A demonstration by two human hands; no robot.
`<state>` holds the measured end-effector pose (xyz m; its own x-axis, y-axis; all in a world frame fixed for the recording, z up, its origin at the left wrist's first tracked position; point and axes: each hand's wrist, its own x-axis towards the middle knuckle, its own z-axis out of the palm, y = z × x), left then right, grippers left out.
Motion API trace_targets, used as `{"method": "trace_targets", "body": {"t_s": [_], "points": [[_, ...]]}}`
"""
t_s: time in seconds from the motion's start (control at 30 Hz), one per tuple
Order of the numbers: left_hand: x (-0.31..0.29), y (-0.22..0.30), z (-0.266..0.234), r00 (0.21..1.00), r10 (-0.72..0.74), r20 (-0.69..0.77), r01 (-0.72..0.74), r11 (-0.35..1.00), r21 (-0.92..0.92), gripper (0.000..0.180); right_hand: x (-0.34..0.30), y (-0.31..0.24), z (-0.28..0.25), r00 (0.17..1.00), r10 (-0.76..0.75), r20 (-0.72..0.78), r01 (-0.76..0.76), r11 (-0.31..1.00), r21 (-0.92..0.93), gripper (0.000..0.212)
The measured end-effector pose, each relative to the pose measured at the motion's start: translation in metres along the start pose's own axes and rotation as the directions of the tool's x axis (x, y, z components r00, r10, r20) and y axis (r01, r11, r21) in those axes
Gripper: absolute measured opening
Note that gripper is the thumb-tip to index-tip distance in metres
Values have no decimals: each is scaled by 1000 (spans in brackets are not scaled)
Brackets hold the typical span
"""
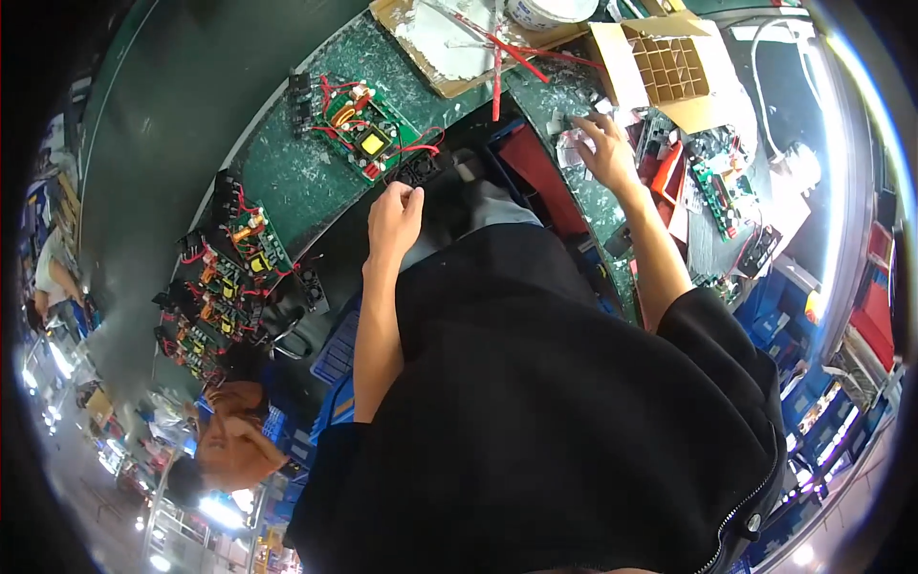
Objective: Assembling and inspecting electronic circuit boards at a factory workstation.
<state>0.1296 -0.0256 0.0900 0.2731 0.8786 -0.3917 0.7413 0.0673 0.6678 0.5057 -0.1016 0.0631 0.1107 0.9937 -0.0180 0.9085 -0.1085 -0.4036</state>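
My left hand [395, 218] is at the near edge of the green conveyor belt [287, 182], its fingers curled together against a small black fan [419, 169]. That fan is wired to a green circuit board [366, 132] with red leads and a yellow part. My right hand [604, 143] reaches out over the speckled green bench [559, 96], fingers spread, with the fingertips on small pale packets [571, 143]. I cannot see anything gripped in it. My black shirt hides what lies below both arms.
More circuit boards [234, 263] follow down the belt at left. At the top are a cardboard box with dividers [669, 67], a cardboard tray with white residue [440, 43] and a tape roll [550, 11]. A red-lined blue bin [535, 172] sits between my arms. Another person [225, 435] works at lower left.
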Motion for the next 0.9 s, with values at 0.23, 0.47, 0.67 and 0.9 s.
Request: {"method": "trace_targets", "body": {"t_s": [0.23, 0.47, 0.67, 0.9], "points": [[33, -4, -14, 995, 99, -34, -95, 990, 104, 33, 21, 17, 9, 992, 44, 116, -71, 966, 247, 25], [52, -14, 0, 948, 20, -317, 34, 986, 165, 46, 30, -11, -2, 960, 26, -280, 6, 994, 112, 24], [59, -33, -10, 815, 575, -72, -524, 785, 331, 27, 34, -119, -7, 930, 367, -8, -259, 670, 696, 30], [41, -58, -22, 766, 643, -33, -624, 754, 204, 25, 53, -223, 15, 880, 301, 367, -466, 404, 787, 36]]}}
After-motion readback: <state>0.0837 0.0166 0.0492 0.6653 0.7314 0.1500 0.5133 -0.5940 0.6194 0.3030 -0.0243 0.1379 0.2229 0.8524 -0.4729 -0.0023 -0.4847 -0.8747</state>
